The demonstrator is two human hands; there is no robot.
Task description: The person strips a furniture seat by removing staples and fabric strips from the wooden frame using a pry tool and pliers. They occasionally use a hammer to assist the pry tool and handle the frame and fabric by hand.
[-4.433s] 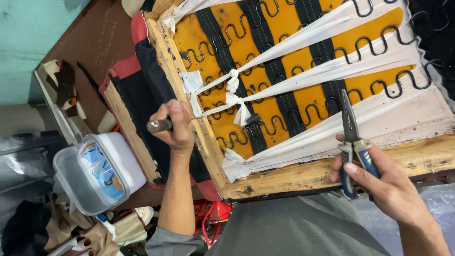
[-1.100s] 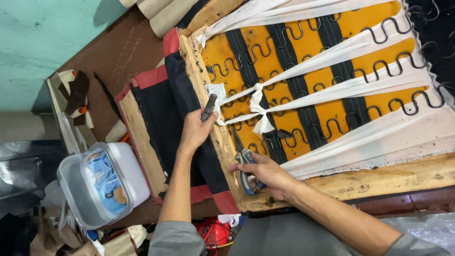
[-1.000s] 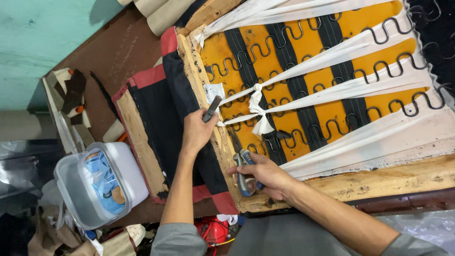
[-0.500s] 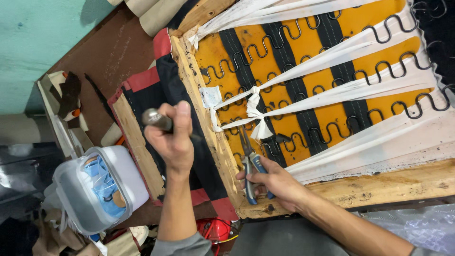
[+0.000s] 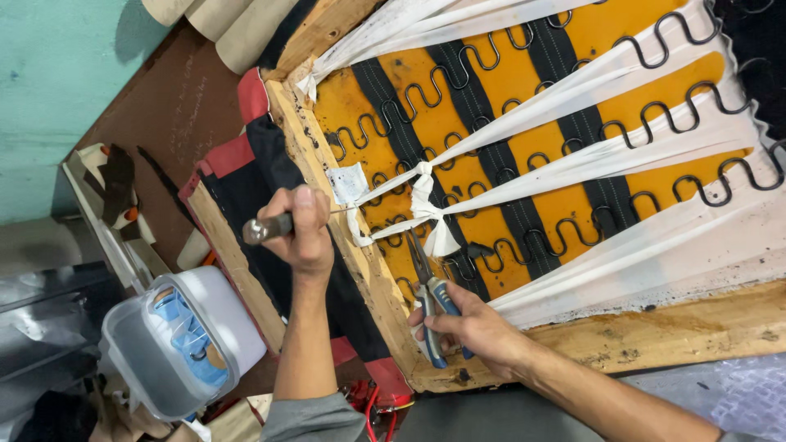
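Note:
My left hand (image 5: 300,235) is closed around a thin tool with a metal butt end (image 5: 255,231). Its slim shaft points right at a white cloth patch (image 5: 347,182) on the wooden frame rail (image 5: 372,282). My right hand (image 5: 472,329) grips blue-handled pliers (image 5: 431,301). Their jaws point up toward the knot of white cloth strips (image 5: 426,200), which is tied over black zigzag springs (image 5: 458,78) and orange backing. The right hand rests by the frame's lower corner.
A clear plastic tub (image 5: 176,340) with blue contents sits at lower left, beside my left forearm. Red and black upholstery fabric (image 5: 246,168) hangs off the frame's left side. Beige rolls (image 5: 225,24) lie at the top left. A wide wooden rail (image 5: 671,331) runs along the lower right.
My right hand came from far right to the frame's lower corner with the pliers. My left hand pulled back off the rail, then turned the tool's shaft toward the cloth patch.

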